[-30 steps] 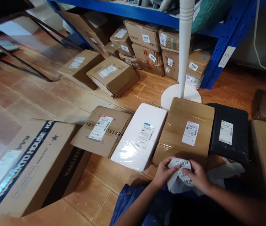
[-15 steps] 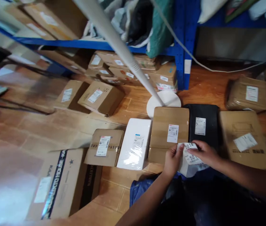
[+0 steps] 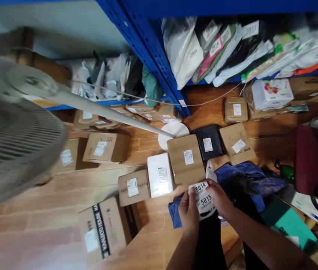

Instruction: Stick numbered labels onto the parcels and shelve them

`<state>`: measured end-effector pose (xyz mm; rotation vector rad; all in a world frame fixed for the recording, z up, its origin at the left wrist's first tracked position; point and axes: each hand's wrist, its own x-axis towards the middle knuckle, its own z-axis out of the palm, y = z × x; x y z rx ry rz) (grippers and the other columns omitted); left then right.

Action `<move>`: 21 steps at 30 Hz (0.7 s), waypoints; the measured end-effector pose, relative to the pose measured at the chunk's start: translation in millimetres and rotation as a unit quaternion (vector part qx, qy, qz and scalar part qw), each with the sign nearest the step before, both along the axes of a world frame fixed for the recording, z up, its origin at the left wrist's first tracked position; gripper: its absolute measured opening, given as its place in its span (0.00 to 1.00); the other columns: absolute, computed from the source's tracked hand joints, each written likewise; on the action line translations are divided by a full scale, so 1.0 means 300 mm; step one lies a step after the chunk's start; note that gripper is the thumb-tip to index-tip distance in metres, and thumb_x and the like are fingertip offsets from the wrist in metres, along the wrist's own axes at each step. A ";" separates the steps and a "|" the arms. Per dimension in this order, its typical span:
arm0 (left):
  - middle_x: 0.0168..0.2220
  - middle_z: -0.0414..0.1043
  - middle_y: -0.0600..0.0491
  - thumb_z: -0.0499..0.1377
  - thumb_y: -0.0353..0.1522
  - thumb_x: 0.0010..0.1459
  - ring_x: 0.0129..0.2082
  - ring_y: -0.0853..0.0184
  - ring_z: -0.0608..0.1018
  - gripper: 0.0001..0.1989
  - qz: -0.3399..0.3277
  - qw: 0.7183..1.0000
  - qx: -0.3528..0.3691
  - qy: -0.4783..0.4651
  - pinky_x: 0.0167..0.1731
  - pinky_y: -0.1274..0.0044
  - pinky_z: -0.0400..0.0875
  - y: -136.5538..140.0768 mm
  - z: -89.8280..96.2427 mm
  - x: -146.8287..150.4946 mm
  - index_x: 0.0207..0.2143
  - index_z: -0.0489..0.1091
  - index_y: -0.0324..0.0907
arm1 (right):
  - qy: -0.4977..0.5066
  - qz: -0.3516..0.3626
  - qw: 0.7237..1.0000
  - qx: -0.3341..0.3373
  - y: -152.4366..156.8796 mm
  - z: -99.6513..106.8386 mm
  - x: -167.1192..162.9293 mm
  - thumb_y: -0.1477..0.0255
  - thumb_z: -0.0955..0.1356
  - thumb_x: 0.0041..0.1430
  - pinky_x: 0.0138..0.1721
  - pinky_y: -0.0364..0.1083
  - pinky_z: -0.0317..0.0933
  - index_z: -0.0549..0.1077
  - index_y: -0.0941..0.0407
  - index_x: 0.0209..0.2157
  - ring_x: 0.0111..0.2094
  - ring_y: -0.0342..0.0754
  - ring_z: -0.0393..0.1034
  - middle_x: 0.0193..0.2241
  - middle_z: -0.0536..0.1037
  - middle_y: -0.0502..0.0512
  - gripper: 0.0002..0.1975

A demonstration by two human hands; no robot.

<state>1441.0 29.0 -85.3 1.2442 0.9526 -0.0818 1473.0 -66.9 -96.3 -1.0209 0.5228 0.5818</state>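
Paper labels [image 3: 203, 197], glossy wood-look floor [image 3: 156, 236]

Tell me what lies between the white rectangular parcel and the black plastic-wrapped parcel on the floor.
In the head view, a brown cardboard box with a white label lies between the white parcel and the black parcel.

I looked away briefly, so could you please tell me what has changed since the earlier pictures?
The view turned right and widened, bringing in the fan head. The labels, curled before, are flatter, showing 5014 and 5015. The left hand and right hand still hold them; the white parcel and black parcel stayed put.
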 end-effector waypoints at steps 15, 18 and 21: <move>0.33 0.78 0.48 0.57 0.36 0.61 0.33 0.63 0.80 0.11 -0.248 0.916 0.261 -0.176 0.32 0.74 0.78 0.202 0.104 -0.511 0.36 0.77 0.43 | -0.072 0.148 0.981 -0.106 0.002 0.085 -0.400 0.57 0.75 0.46 0.27 0.42 0.59 0.78 0.54 0.38 0.25 0.42 0.65 0.26 0.71 0.47 0.20; 0.33 0.77 0.47 0.55 0.34 0.62 0.32 0.62 0.80 0.10 -0.212 0.922 0.282 -0.157 0.30 0.75 0.77 0.160 0.076 -0.683 0.34 0.77 0.43 | -0.065 0.225 0.967 -0.101 -0.024 0.052 -0.517 0.54 0.76 0.44 0.27 0.42 0.59 0.79 0.54 0.40 0.24 0.42 0.64 0.26 0.70 0.47 0.24; 0.37 0.79 0.44 0.51 0.39 0.66 0.38 0.58 0.81 0.17 -0.179 0.945 0.244 -0.125 0.35 0.71 0.79 0.084 0.054 -0.843 0.41 0.78 0.43 | -0.059 0.265 0.959 -0.082 -0.041 0.043 -0.636 0.51 0.77 0.44 0.32 0.44 0.63 0.79 0.54 0.39 0.29 0.45 0.66 0.27 0.71 0.48 0.25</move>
